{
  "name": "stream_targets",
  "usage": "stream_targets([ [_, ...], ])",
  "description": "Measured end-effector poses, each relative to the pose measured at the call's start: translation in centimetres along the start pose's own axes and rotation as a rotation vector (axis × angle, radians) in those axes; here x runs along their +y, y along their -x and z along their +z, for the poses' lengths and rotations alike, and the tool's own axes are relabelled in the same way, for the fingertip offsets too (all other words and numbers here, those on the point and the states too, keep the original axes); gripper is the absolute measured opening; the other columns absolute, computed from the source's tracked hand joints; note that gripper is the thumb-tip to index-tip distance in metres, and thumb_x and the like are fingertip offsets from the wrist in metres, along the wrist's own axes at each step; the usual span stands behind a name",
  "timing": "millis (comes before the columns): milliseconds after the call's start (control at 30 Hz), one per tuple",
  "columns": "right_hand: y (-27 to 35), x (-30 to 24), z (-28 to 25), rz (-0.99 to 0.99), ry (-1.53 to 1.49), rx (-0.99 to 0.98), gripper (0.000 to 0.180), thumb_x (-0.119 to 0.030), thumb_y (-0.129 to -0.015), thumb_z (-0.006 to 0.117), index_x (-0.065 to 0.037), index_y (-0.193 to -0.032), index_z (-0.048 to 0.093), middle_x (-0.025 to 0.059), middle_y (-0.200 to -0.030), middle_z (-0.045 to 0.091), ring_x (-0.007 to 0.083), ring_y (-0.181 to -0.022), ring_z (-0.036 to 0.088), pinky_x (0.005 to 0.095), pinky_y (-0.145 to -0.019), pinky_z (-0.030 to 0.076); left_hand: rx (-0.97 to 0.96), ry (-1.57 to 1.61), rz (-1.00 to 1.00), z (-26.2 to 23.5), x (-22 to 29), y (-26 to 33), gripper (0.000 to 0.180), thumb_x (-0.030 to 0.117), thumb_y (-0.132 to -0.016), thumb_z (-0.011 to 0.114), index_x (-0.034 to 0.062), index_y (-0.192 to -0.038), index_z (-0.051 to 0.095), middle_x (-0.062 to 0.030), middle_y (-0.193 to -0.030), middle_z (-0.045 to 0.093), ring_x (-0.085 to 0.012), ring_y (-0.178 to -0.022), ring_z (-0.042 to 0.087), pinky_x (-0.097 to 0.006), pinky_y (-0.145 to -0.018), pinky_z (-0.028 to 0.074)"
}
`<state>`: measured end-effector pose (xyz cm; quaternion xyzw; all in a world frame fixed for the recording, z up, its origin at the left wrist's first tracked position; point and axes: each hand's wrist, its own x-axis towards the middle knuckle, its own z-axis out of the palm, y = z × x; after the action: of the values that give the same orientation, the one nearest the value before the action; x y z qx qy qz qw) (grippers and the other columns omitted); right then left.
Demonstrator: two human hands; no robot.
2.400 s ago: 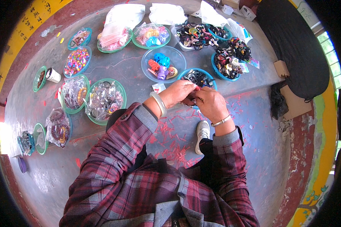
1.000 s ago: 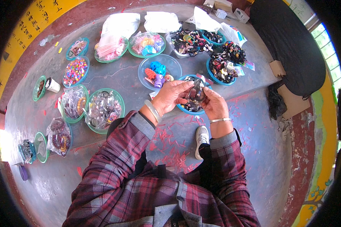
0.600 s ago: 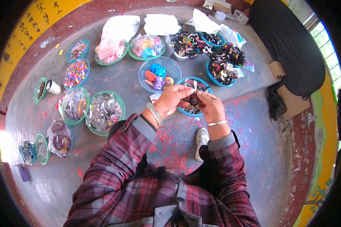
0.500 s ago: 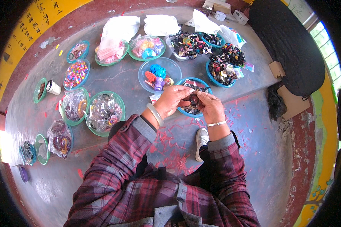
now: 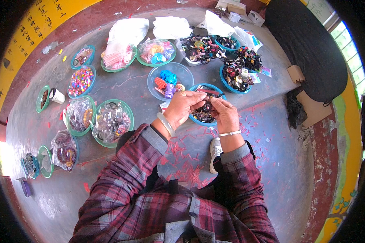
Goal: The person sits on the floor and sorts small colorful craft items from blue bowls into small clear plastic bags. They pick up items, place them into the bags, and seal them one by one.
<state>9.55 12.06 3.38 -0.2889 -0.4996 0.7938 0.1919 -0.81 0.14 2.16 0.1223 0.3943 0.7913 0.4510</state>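
- Trinket (image 5: pixel 208 98), small and dark, sits between both hands' fingertips; long axis unclear.
- Left hand (image 5: pixel 180 108): thumb and finger pinched on it, at two o'clock.
- Right hand (image 5: pixel 227 116): likewise pinched, trinket at ten o'clock; neither clearly nearer.
- Bowl (image 5: pixel 202 122) shows behind.

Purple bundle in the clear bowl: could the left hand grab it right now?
Probably yes: the purple bundle sits in the open-topped bowl just beyond the left hand, with nothing seen covering it. That hand looks busy pinching a small item, though.
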Motion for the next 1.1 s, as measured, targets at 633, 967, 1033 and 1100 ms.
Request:
stream_targets([
  [633, -0.1, -1.0, -0.3, -0.053, 0.091, 0.030, 0.015, -0.016, -0.079, 0.064, -0.006, -0.091, 0.062, 0.0008, -0.078, 0.061, 0.0100, -0.070, 0.056, 0.0223, -0.058, 0.040, -0.061, 0.006, -0.022, -0.4, 0.2, 0.0, 0.021, 0.009, -0.088, 0.049, -0.0051, -0.101, 0.057, -0.0119, -0.096, 0.061, -0.0169, -0.088, 0.060, -0.025, -0.078, 0.051],
  [967, -1.4, 0.2, -2.1, 0.090, -0.162, -0.020, 0.009, -0.019, -0.081, 0.062, -0.010, -0.081, 0.061, 0.0006, -0.074, 0.060, 0.0103, -0.066, 0.055, 0.0230, -0.057, 0.040, -0.136, -0.010, -0.074, 0.3, 0.3, 0.3, 0.023, 0.014, -0.089, 0.048, -0.0027, -0.101, 0.057, -0.0102, -0.097, 0.061, -0.0155, -0.088, 0.060, -0.025, -0.076, 0.051],
  [1033, -1.4, 0.3, -2.1, 0.110, -0.184, -0.024, 0.010, -0.020, -0.081, 0.062, -0.010, -0.080, 0.060, 0.0006, -0.074, 0.060, 0.0106, -0.065, 0.055, 0.0230, -0.057, 0.040, -0.129, -0.015, -0.073, 0.3, 0.2, 0.2, 0.023, 0.014, -0.090, 0.047, -0.0028, -0.101, 0.057, -0.0106, -0.096, 0.061, -0.0158, -0.088, 0.060, -0.025, -0.076, 0.051],
  [1100, -1.5, 0.3, -2.4, 0.115, -0.165, -0.041, 0.012, -0.022, -0.081, 0.062, -0.010, -0.082, 0.059, 0.0017, -0.076, 0.061, 0.0135, -0.069, 0.057, 0.0257, -0.060, 0.043, -0.133, -0.012, -0.067, 0.2, 0.2, 0.2, 0.022, 0.013, -0.090, 0.046, -0.0030, -0.101, 0.057, -0.0110, -0.096, 0.061, -0.0162, -0.088, 0.060, -0.026, -0.076, 0.051],
])
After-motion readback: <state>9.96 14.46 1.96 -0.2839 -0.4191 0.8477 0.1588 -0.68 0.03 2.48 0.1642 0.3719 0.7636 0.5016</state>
